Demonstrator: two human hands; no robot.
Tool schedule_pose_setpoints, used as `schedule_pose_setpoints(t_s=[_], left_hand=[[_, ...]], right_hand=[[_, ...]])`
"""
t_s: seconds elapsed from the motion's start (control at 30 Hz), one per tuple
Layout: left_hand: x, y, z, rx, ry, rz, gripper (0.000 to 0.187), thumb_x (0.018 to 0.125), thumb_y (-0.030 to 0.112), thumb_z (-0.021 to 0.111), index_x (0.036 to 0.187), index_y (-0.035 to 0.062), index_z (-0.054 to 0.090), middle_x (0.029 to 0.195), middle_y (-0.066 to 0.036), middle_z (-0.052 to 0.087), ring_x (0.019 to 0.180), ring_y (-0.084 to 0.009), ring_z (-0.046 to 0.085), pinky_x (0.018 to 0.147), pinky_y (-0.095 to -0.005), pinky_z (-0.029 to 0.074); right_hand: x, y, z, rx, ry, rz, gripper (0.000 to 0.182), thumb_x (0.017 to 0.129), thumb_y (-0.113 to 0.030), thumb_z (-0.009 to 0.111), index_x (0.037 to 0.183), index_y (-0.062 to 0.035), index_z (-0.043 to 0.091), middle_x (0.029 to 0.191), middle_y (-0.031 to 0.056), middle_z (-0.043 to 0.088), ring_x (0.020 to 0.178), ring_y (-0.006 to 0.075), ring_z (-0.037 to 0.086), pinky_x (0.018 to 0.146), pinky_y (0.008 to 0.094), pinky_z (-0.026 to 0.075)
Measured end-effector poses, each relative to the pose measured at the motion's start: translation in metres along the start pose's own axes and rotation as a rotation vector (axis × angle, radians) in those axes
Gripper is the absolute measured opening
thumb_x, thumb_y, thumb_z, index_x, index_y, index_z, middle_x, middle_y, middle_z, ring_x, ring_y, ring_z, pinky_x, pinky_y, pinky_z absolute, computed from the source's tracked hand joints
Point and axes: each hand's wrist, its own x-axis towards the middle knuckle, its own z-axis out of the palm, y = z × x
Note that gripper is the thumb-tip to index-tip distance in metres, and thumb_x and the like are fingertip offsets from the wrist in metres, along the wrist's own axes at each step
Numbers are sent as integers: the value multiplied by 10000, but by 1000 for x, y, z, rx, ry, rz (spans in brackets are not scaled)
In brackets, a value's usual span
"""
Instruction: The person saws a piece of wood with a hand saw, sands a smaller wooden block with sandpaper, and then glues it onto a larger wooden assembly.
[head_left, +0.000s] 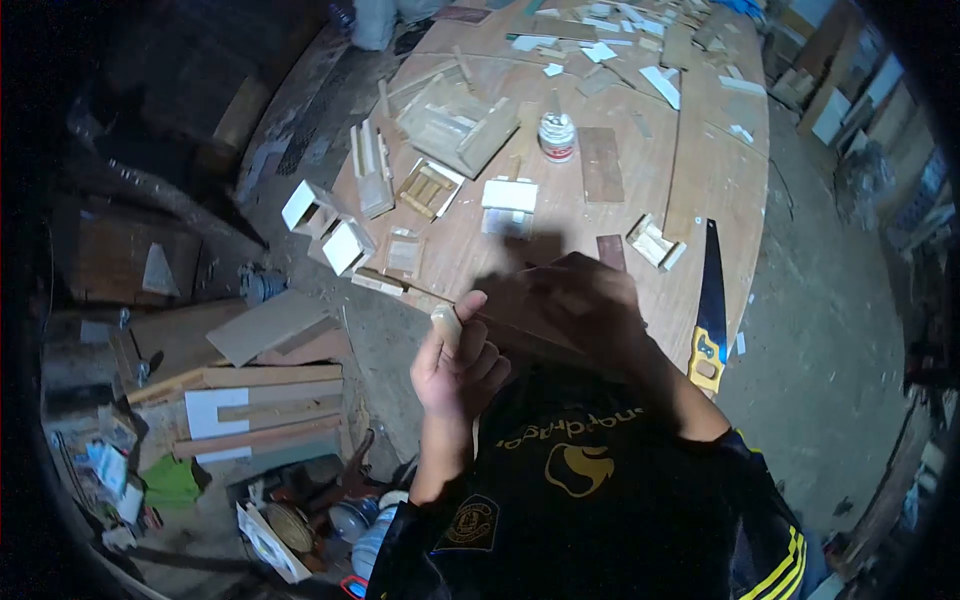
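My left hand (462,360) is raised at the table's near edge, its fingers curled and closed. Between thumb and forefinger it pinches a small pale piece (446,325), whose kind I cannot tell. Just to the right, my right hand (590,300) hovers over the near part of the table in deep shadow, fingers bent together and pointing left; anything in them is hidden. Beyond the hands lies a small white-topped wooden piece (510,205). A little wooden frame (655,243) sits to the right of my right hand.
An open jar (557,138), a box-like wooden assembly (460,125) and white-faced boxes (330,230) stand on the wooden table (730,180). A handsaw (710,300) lies along its right edge. Offcuts cover the far end. Boards (265,410) are stacked on the floor at left.
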Motion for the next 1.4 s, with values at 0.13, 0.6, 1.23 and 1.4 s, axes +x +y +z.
schedule_pose_setpoints(t_s=[0.13, 0.6, 1.23, 1.4], left_hand=[[2, -4, 1, 5, -38, -22, 509, 998, 327, 274, 1361, 1, 418, 608, 54, 358, 458, -85, 324, 431, -255, 285], [-14, -8, 18, 171, 65, 11, 523, 1001, 303, 284, 1371, -66, 312, 551, 71, 341, 404, -43, 300, 361, -216, 249], [-40, -5, 12, 337, -62, 2, 502, 1002, 346, 306, 1372, 12, 372, 577, 57, 310, 433, -75, 273, 436, -252, 223], [-41, -6, 14, 414, -58, 48, 481, 1003, 328, 303, 1350, 13, 409, 578, 48, 303, 434, -79, 265, 450, -258, 232]], right_hand=[[16, -21, 3, -32, 76, -187, 375, 726, -118, 781, 1068, -125, 626, 856, 28, 690, 721, 177, 660, 591, 282, 519], [12, -33, 4, 14, 40, -179, 190, 769, -145, 720, 947, -140, 653, 847, 25, 675, 756, 201, 664, 650, 325, 534], [3, -50, 22, -26, 109, -160, 219, 653, -60, 771, 804, -65, 613, 714, 54, 611, 625, 204, 621, 560, 298, 497], [2, -54, 24, -1, 113, -158, 238, 660, -50, 766, 833, -57, 604, 714, 62, 611, 630, 204, 626, 566, 298, 498]])
